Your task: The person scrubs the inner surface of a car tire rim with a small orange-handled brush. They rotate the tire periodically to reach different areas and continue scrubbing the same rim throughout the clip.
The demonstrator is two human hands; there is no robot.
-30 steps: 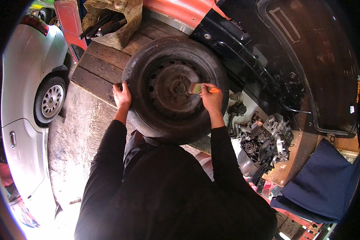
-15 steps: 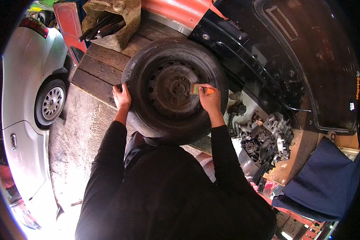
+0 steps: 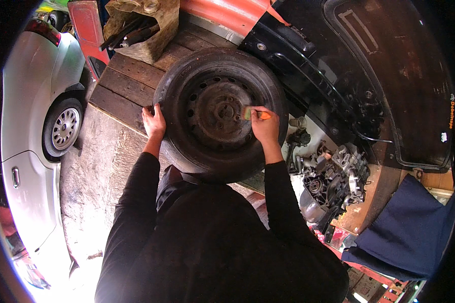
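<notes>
A car wheel (image 3: pixel 203 147), a black tyre on a dark, dirty steel rim, lies flat before me on a workbench of dark planks (image 3: pixel 117 103). At its left edge my left hand (image 3: pixel 154 121) grips the tyre, thumb on the upper side and fingers around the sidewall. My right hand (image 3: pixel 266 126) is closed around a paintbrush (image 3: pixel 262 115) with an orange handle. The brush's bristle end points left, over the rim just right of the hub hole; whether it touches the metal I cannot tell.
A stained canister with a cut-out side (image 3: pixel 159 38) holds dark tools behind the wheel. Greasy engine parts (image 3: pixel 333 179) lie to the right, below a large black car panel (image 3: pixel 389 81). Dark blue cloth (image 3: pixel 404 227) hangs at lower right. A silver car (image 3: pixel 33 111) stands left.
The view has shifted very slightly. Both hands, the brush and the wheel keep nearly the same places.
</notes>
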